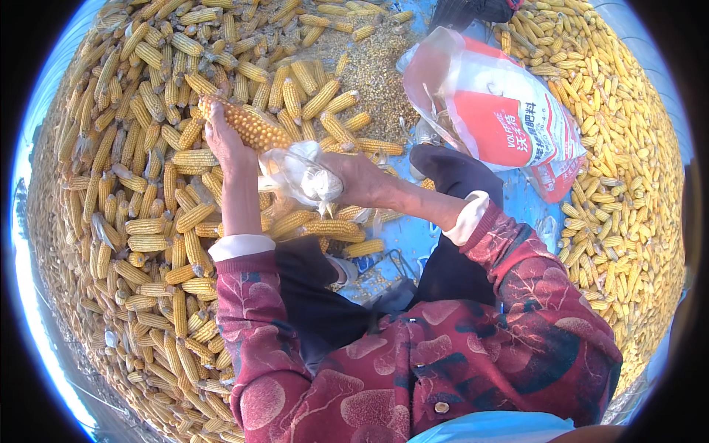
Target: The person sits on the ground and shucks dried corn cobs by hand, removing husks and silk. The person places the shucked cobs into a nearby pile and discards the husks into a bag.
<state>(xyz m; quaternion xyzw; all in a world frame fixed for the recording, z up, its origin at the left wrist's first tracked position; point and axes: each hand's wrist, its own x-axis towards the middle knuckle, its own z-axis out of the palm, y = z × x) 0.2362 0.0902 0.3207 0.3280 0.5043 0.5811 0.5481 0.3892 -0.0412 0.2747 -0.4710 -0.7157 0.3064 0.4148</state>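
Observation:
My left hand (226,135) grips a large yellow ear of corn (249,126), thumb across the kernels near its upper left end. The ear tilts down to the right. Around its lower end, pale papery husk (302,171) is peeled back and bunched up. My right hand (359,178) is closed on that husk; some of its fingers are hidden behind the leaves. Both hands are raised above the heap of husked corn cobs (160,183), in front of my knees.
A red and white woven sack (493,111) bearing print stands at the upper right. Behind it spreads another heap of cobs (626,183). Loose kernels (376,72) lie at the top on blue sheeting (396,232). Another person's dark-clothed leg (457,14) shows at the top edge.

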